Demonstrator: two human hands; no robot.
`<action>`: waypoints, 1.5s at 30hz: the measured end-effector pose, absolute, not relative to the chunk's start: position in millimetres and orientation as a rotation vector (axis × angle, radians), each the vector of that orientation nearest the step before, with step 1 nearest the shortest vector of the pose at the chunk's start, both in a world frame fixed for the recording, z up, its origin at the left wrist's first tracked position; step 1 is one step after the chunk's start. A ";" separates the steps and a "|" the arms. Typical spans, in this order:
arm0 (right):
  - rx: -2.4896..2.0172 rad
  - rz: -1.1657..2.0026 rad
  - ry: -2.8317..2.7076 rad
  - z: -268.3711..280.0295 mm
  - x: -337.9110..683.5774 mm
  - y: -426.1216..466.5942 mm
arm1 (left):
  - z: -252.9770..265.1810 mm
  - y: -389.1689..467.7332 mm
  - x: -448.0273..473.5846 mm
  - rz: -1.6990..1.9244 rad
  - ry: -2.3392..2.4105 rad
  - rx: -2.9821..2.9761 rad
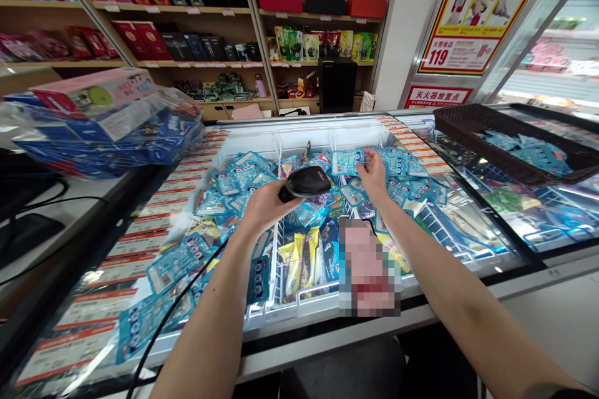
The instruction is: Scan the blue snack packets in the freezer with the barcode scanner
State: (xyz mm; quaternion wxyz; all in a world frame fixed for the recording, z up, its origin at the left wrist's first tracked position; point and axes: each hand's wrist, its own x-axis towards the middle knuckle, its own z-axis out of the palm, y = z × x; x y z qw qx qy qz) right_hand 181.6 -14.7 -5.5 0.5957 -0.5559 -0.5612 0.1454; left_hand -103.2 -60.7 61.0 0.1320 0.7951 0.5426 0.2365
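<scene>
Currently | left hand [266, 204] gripping black barcode scanner [307, 181] | right hand [373, 173] pinching blue packet [344, 163] | toward far edge of chest freezer [304, 135]

A white, glass-topped chest freezer [253, 138] carries the things, its middle section uncovered. White wire baskets [277, 262] divide the inside. Flat, shiny light-blue packets [173, 265] lie in overlapping heaps at left and right across its contents, some reaching the near left edge. Between the heaps, at the near middle, long yellow wrapped packs [294, 265] lie in a basket. A blurred pink rectangular object [369, 262] lies at the near edge, right of middle. Orange-and-white paper price labels [126, 261] line the left side. A dark brown, shallow rectangular tray [461, 117] with more blue packets rests on the far right.
</scene>
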 end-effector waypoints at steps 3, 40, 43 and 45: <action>-1.286 0.333 -1.302 -6.3 182.2 -14.0 | 61.8 -61.2 -103.2 0.679 1.565 2.312; -1.870 -0.423 -1.703 4.1 199.3 -29.1 | 83.3 -53.8 -138.4 1.271 2.126 1.883; -1.888 -0.428 -1.696 1.7 197.7 -26.9 | 89.2 -53.1 -150.2 1.287 2.139 1.861; -1.875 -0.440 -1.689 2.8 193.9 -27.3 | 92.1 -53.0 -160.1 1.286 2.171 1.846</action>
